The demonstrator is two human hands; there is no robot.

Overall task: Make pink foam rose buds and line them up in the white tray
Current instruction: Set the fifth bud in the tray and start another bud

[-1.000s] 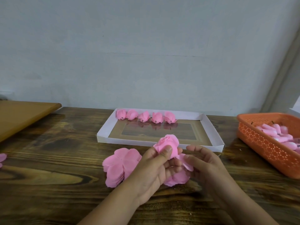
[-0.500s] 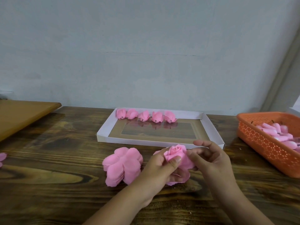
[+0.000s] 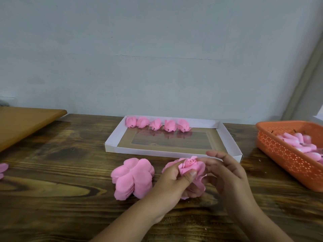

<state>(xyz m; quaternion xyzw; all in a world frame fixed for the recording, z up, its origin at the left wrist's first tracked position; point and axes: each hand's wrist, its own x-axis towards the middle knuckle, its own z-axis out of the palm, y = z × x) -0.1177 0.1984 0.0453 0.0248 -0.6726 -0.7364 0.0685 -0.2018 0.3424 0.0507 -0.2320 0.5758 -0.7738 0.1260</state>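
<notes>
Low centre of frame, I keep my left hand pinching the rose bud at its base so the wrap holds, while my right hand, fingers curled, presses petals in. Five finished buds line the white tray's far edge.

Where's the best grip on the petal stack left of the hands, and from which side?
Take the petal stack by its near-left lobes, coming from the left. The layers fan out there, giving a visible edge to pinch, and that side has bare table. The left hand crowds its right side. A thin pinch would probably lift single sheets only.
</notes>
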